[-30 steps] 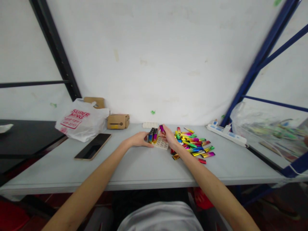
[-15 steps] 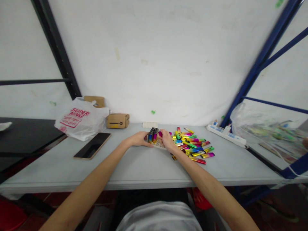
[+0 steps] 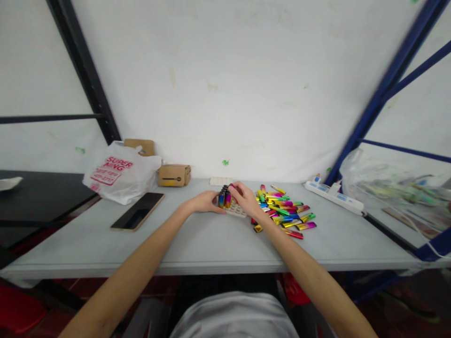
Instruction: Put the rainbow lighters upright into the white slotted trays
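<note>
A white tray (image 3: 237,210) with rows of slots lies on the table in front of me. Several shiny, colour-graded lighters (image 3: 224,200) with dark tops stand upright in its left part. My left hand (image 3: 205,202) is curled round the tray's left end, thumb low at the front edge and fingers behind. My right hand (image 3: 245,197) is above the right part of the tray, its fingers pinched on a lighter with a magenta end showing, beside the standing ones; most of that lighter is hidden by the fingers. A loose heap of lighters (image 3: 287,212) lies right of the tray.
A phone (image 3: 138,211), a white plastic bag (image 3: 121,173) and a small cardboard box (image 3: 174,175) are on the left. Another white tray (image 3: 221,180) sits by the wall. A power strip (image 3: 334,197) lies at the right, near a blue rack post (image 3: 366,112).
My right hand has lifted slightly from low over the tray's slots to the tops of the standing lighters, uncovering more slots. The left hand keeps its place on the tray.
</note>
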Available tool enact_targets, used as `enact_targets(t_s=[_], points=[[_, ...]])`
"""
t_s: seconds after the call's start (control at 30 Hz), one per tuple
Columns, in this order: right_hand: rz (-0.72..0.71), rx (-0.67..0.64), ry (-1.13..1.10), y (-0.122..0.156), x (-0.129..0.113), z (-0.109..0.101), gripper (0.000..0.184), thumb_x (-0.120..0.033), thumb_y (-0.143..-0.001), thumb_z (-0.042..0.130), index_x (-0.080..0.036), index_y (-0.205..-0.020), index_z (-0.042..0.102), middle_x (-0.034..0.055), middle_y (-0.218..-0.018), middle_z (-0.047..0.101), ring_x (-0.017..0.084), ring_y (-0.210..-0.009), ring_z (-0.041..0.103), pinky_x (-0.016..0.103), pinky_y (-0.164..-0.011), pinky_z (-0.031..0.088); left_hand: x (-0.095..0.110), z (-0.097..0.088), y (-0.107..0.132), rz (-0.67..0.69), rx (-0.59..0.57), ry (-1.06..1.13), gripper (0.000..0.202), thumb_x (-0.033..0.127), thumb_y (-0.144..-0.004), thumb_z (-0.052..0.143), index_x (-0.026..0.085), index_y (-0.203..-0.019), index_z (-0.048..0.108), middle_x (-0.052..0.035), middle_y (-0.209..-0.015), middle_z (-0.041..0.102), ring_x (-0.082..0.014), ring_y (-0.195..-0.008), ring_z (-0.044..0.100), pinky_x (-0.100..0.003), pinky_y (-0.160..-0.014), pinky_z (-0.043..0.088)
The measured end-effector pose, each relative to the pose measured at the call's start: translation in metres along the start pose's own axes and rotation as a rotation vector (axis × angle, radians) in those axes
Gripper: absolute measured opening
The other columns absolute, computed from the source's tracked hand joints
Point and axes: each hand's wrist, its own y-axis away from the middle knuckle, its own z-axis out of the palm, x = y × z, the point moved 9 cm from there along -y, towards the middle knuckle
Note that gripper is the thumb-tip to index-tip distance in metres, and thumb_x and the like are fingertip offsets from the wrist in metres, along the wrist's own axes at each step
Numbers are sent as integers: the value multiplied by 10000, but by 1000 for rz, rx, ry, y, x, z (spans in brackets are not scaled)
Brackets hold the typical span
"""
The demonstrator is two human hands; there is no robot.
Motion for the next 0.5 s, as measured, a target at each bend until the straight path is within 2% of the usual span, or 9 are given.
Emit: enact_targets(t_s=[0.07, 0.17, 0.33, 0.5], points=[[-85, 34, 70, 1, -13, -6, 390, -579, -950, 471, -203, -929, 573, 8, -800, 565, 160, -742, 525, 275, -698, 431, -2, 1, 0, 2, 10, 2, 692, 642, -672, 738, 170, -1172, 657, -44, -1002, 703, -225, -851, 613, -272, -711, 437], [-153, 55, 242, 4, -25, -10, 329, -508, -952, 510, -195, -877, 578, 42, -877, 587, 174, -827, 534, 285, -765, 421, -3, 0, 0, 0, 29, -24, 712, 664, -660, 734, 161, -1159, 660, -46, -958, 692, -226, -823, 605, -278, -690, 435], [-67, -41, 364, 5, -16, -3, 305, -491, -967, 504, -203, -895, 572, -11, -697, 580, 143, -621, 494, 260, -621, 354, -4, -1, 0, -1, 39, 30, 712, 632, -630, 766, 180, -1170, 662, -39, -971, 705, -238, -873, 618, -279, -731, 445], [-85, -106, 471, 5, -5, 5, 269, -467, -942, 587, -199, -917, 582, 12, -721, 648, 151, -625, 550, 251, -595, 332, -5, 0, 0, -2, 27, 69, 694, 630, -623, 775, 178, -1140, 676, -39, -980, 716, -239, -884, 631, -275, -743, 448]])
